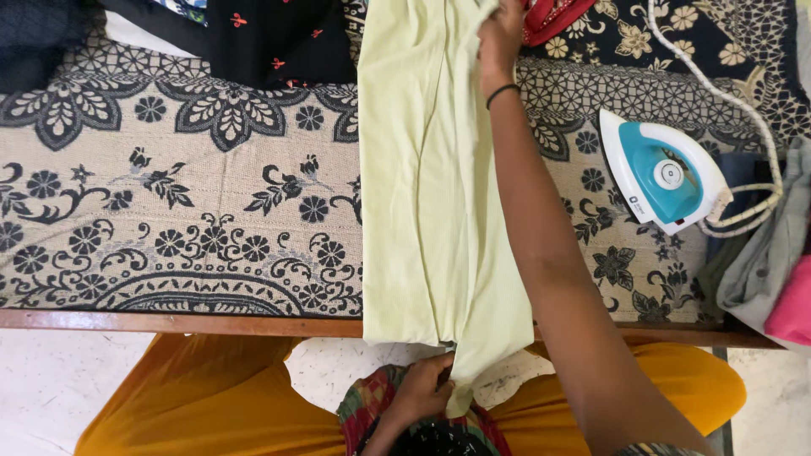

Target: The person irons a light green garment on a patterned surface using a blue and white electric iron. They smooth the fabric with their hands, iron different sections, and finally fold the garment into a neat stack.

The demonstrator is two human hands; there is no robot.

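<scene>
A long pale green garment [427, 177] lies folded lengthwise across the patterned table cover [211, 203], running from the far side to the near edge and hanging over it. My right hand [500, 34] reaches far up and pinches the garment's far end; a black band circles the wrist. Close to my body, my left hand [422, 390] grips the garment's hanging near end below the table edge.
A white and teal iron [663, 177] with a white cord [743, 101] rests on the cover to the right. Dark clothes [270, 38] lie at the far left, red fabric [553, 17] at the top, grey and pink clothes [773, 262] at the right. The wooden table edge [169, 322] runs along the front.
</scene>
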